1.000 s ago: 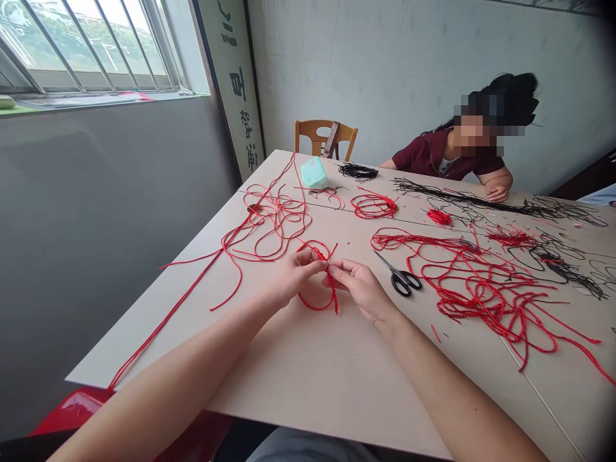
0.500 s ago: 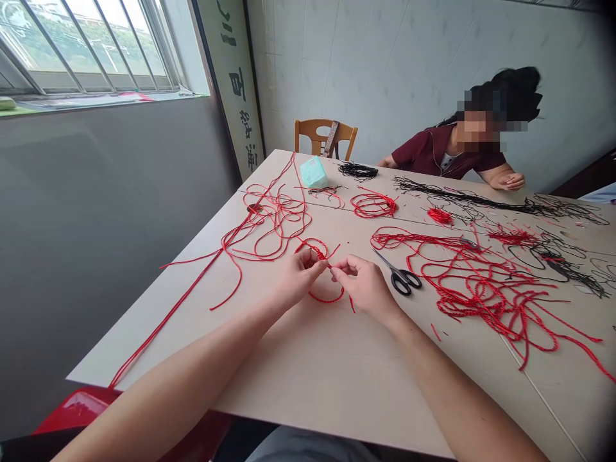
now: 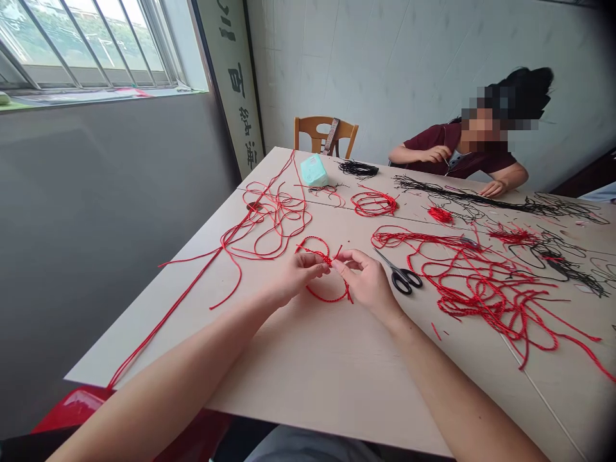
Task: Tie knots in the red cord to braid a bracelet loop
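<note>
My left hand and my right hand meet over the middle of the pale table. Both pinch a short braided red cord, which loops down between them onto the table. Thumb and fingertips of each hand are closed on the cord near one spot. A long tangle of thin red cord lies just beyond my left hand. Black-handled scissors lie right of my right hand.
A large heap of red cords covers the table's right side, with black cords behind it. A mint-green packet and a wooden chair stand at the far end. A person in a maroon top sits across the table.
The hanging loop of red cord has been drawn shorter and my hands have shifted slightly away from me. The person opposite has raised one hand to the chest.
</note>
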Tool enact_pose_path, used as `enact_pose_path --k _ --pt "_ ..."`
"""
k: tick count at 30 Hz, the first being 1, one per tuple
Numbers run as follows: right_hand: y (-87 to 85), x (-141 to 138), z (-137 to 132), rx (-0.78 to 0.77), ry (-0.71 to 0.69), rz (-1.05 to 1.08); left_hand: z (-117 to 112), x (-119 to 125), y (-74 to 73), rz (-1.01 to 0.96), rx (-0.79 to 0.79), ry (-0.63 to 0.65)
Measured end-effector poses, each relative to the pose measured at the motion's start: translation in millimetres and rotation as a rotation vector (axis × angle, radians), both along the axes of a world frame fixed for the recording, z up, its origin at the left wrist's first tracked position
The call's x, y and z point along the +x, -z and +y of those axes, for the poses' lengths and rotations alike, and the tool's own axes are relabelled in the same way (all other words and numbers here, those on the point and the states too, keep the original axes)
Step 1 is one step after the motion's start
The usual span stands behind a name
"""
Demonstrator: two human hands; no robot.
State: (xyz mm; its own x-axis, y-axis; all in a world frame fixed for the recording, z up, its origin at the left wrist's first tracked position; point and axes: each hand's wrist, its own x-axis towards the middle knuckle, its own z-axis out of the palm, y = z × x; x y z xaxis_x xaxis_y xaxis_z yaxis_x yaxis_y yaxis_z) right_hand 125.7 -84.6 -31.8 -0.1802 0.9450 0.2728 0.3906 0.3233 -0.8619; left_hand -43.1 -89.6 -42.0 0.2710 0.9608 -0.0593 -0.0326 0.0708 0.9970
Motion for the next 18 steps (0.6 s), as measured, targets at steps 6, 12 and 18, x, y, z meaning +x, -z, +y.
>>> enact_pose_path --k 6,12,18 --pt "8.1 -2.7 0.9 -0.079 0.015 0.202 -2.8 4.1 -4.1 0.038 0.051 0.072" --pt "14.6 -4.9 3.9 -0.105 0.04 0.348 -7.2 8.8 -5.6 -0.039 -0.022 0.059" --pt "3.2 -2.3 -0.9 -0.019 0.05 0.163 -8.4 5.3 -6.0 -0.077 0.002 0.009"
